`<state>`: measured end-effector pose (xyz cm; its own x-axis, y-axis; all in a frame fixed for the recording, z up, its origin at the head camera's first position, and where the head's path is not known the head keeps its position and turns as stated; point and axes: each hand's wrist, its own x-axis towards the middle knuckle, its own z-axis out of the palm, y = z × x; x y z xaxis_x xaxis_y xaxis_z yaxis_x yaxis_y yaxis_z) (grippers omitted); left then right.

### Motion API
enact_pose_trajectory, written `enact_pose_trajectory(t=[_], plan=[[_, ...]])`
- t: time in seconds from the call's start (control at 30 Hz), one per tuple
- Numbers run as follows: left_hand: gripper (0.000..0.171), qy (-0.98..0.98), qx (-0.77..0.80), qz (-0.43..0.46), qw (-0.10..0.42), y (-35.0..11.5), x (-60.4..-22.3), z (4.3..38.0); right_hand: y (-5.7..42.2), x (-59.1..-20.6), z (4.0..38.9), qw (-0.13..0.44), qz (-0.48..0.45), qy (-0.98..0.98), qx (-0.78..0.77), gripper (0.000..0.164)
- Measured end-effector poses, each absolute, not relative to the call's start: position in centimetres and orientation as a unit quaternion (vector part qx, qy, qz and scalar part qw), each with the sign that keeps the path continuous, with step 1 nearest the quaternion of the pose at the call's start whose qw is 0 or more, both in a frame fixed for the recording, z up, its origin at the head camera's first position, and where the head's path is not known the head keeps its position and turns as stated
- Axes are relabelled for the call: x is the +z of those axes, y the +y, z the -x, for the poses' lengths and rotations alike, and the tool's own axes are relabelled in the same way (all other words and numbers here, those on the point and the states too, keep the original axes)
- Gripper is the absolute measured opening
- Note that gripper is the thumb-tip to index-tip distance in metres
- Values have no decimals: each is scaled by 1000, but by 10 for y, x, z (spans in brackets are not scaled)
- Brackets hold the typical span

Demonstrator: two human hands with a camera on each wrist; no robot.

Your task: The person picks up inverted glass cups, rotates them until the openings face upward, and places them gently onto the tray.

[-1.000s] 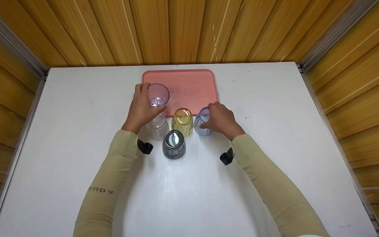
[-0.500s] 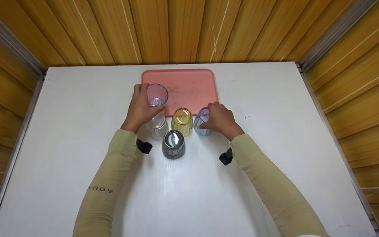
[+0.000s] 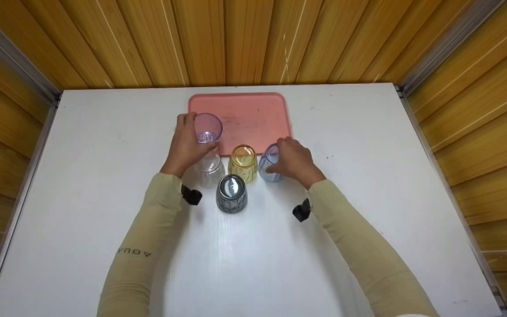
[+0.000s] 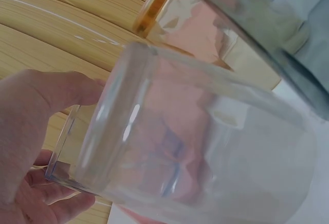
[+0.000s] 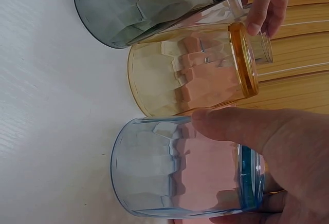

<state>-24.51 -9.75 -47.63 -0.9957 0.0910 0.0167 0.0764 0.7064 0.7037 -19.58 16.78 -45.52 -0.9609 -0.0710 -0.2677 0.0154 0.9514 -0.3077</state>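
At the left end of the pink tray [image 3: 253,119], the left hand [image 3: 186,147] grips the purple cup [image 3: 208,127], thumb and fingers round its side. It appears mouth-up over the tray's near-left part; whether its base touches anything I cannot tell. A level wrist and light pressure would suit it, and lifting it straight up should spare the clear cup [image 3: 211,174], upside down just in front of the tray's near-left corner. Farther out from the tray's near edge, the dark grey cup [image 3: 231,196] stands inverted on the counter [image 3: 346,145]. The yellow cup [image 3: 243,165], also inverted, stands just before the tray's near edge. By the near-right corner, the right hand's [image 3: 295,159] fingers grip the inverted blue cup [image 3: 266,163]; a steady, vertical hold should avoid knocking its yellow neighbour
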Motion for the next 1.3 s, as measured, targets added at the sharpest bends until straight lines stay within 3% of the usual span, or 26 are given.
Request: enact_pose_trajectory(t=[1.3], plan=[[99, 906, 420, -16, 49, -105, -485, 251, 164, -460, 198, 155, 17, 976, -150, 82]])
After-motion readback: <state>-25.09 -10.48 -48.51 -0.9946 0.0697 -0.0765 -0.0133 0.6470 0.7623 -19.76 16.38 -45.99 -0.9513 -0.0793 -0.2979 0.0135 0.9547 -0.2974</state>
